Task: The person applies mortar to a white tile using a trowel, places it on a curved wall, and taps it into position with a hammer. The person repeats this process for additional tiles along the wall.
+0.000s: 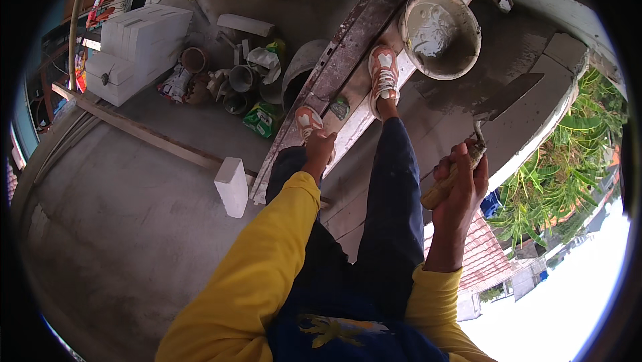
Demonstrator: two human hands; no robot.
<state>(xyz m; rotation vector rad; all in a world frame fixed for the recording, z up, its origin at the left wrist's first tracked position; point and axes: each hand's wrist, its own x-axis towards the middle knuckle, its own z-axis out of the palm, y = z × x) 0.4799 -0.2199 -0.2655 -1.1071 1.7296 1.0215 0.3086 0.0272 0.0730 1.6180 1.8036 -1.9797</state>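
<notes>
My right hand point(461, 185) is closed round the wooden handle of a trowel point(511, 94), whose flat grey blade points up and right over the pale block wall point(548, 108). My left hand point(319, 148) is low beside my left knee and shoe, fingers curled; what they grip, if anything, is hidden. My shoes point(384, 71) stand on a mortar-stained plank point(354, 121). A round bucket of wet grey mortar point(439, 34) sits at the upper right beside my right foot, with tools lying behind it.
Stacked white blocks point(134, 48), several pails point(243, 78) and bags point(257, 118) lie left of the plank. A wooden rail point(150, 131) crosses the left side near an upright white block point(231, 187). Beyond the wall at right is a drop with plants point(562, 155) and tiled roofs point(468, 248).
</notes>
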